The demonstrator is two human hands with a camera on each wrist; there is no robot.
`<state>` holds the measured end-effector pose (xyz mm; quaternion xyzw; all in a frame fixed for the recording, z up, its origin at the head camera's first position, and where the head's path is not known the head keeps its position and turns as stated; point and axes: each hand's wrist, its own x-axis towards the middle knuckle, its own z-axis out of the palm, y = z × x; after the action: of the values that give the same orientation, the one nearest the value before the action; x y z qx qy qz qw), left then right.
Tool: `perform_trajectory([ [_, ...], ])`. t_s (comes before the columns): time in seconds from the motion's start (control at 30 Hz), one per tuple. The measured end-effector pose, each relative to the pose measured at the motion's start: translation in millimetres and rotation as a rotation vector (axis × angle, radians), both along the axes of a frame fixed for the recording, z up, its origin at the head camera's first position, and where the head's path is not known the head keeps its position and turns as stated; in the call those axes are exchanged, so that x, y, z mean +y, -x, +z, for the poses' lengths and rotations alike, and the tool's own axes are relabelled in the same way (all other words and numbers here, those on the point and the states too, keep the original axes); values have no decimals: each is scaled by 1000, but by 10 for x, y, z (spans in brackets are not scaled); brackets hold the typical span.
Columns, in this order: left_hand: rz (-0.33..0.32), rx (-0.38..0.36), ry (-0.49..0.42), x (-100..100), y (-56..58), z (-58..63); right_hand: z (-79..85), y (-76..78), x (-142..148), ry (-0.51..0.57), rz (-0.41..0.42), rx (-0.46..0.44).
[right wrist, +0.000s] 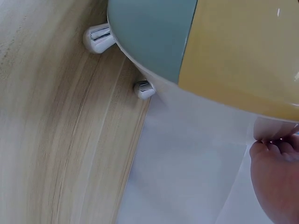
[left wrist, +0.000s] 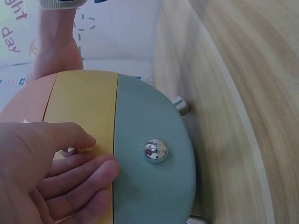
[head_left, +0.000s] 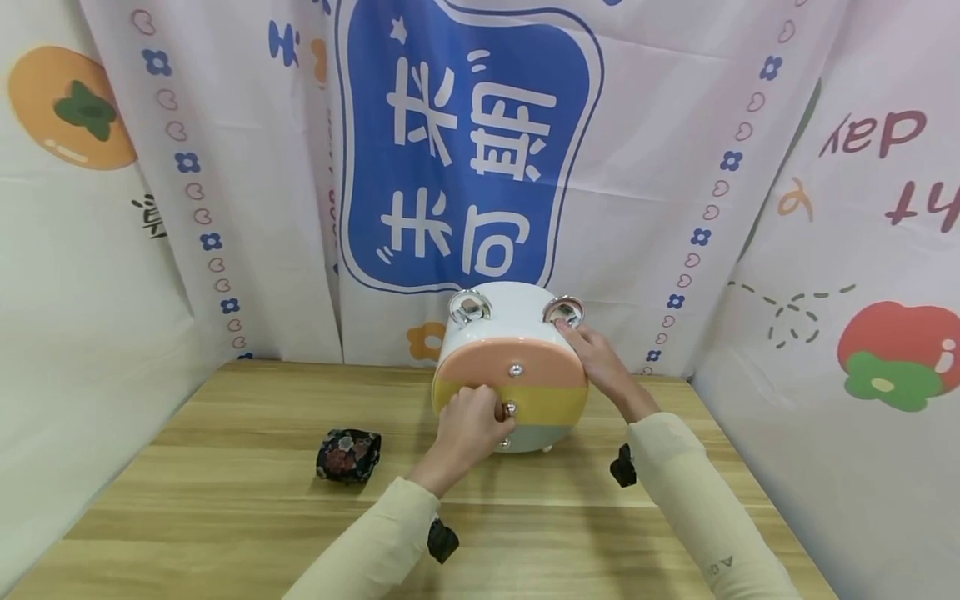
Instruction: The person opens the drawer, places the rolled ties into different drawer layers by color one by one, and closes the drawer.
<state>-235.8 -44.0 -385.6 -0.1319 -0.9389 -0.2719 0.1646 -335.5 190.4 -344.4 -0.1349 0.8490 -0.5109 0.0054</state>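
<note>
A small rounded drawer cabinet has a white body, silver ring-shaped ears and silver feet. Its front carries a pink drawer, a yellow drawer and a blue-green drawer, all lying flush. My left hand pinches the yellow drawer's silver knob between thumb and forefinger, other fingers loosely bent. My right hand rests against the cabinet's right side, fingertips right by the right silver ear. In the right wrist view, that hand presses the white side wall, its fingers partly hidden.
On the wooden table, a rolled dark floral cloth lies left of the cabinet. A printed white curtain hangs close behind, with more white fabric along both sides. Small black devices hang at both wrists.
</note>
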Motion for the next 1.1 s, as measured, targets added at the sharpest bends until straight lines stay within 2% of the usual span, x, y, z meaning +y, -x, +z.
perform_trajectory([
  [0.17,-26,-3,-4,24,-56,-38,72,-51,65,-87,10,2],
  [0.37,-14,-56,7,28,-97,-131,172,-104,117,-159,-13,-21],
  [0.57,-8,-129,-12,15,-113,-238,202,-157,117,-182,2,6],
  [0.8,-8,-147,-59,-10,-116,-323,217,-270,52,-200,29,57],
  [1.1,35,-189,-44,4,-116,-383,215,-396,0,-161,54,78],
])
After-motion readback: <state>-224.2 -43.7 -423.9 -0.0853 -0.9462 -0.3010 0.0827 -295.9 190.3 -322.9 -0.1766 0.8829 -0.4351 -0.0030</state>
